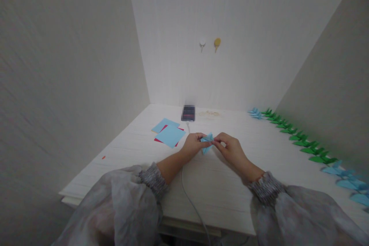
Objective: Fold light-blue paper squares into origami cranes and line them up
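A small piece of folded light-blue paper [206, 148] is held up between my hands over the white table. My left hand [193, 145] pinches its left side between thumb and fingers. The fingertips of my right hand [230, 149] are closed on its right edge. Parts of the folds are hidden behind the fingers. Left of my left hand, square sheets of blue paper [170, 135] lie stacked loosely, with red paper [158, 140] showing at the corners beneath.
A phone [188, 113] stands near the back wall, its white cable [190, 200] running over the table's front edge. Along the right lie rows of folded green paper pieces [301, 137] and blue ones [347, 178]. An orange scrap [103, 157] lies left. Two hooks [217, 43] are on the wall.
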`<control>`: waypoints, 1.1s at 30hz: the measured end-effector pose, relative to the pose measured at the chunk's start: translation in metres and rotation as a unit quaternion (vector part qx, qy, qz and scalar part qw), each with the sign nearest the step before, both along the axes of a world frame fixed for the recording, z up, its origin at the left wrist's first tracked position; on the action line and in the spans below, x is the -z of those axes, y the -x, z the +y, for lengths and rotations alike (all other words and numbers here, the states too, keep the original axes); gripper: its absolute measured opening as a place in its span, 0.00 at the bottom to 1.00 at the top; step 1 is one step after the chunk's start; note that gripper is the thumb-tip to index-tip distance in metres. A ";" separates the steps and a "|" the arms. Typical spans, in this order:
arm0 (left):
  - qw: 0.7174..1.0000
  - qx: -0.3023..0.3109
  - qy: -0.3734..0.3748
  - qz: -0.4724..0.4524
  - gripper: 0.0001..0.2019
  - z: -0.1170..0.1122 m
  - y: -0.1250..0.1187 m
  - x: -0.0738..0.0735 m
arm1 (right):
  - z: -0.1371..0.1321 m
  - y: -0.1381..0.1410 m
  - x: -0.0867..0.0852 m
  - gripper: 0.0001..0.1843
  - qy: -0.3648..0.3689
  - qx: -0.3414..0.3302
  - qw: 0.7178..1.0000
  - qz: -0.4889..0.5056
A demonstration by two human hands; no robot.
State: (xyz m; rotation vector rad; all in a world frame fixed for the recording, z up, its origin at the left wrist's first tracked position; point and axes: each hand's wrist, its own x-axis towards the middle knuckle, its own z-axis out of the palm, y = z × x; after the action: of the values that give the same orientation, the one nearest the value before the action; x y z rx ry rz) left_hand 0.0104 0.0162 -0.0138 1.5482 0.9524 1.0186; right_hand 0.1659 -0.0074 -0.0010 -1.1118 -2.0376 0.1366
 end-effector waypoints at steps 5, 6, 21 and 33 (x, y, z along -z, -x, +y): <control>0.999 0.001 0.023 -0.034 0.13 -0.002 -0.001 -0.003 | -0.001 0.001 -0.001 0.08 -0.005 0.011 1.000 0.008; 0.999 0.002 0.030 -0.045 0.13 -0.003 -0.002 -0.004 | -0.001 0.001 -0.001 0.07 -0.003 0.009 1.000 0.010; 0.993 -0.011 0.048 -0.108 0.13 -0.001 -0.005 -0.001 | 0.000 0.002 0.000 0.04 0.010 -0.019 0.999 0.046; 0.998 0.015 0.031 -0.048 0.12 -0.002 -0.004 -0.005 | -0.005 0.005 -0.006 0.06 0.007 -0.033 0.997 0.067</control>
State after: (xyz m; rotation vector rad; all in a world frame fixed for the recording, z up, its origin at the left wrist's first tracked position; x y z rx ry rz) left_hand 0.0148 0.0144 -0.0091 1.4445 0.8840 1.0236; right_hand 0.1605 -0.0124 0.0047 -1.0172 -1.9571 0.2530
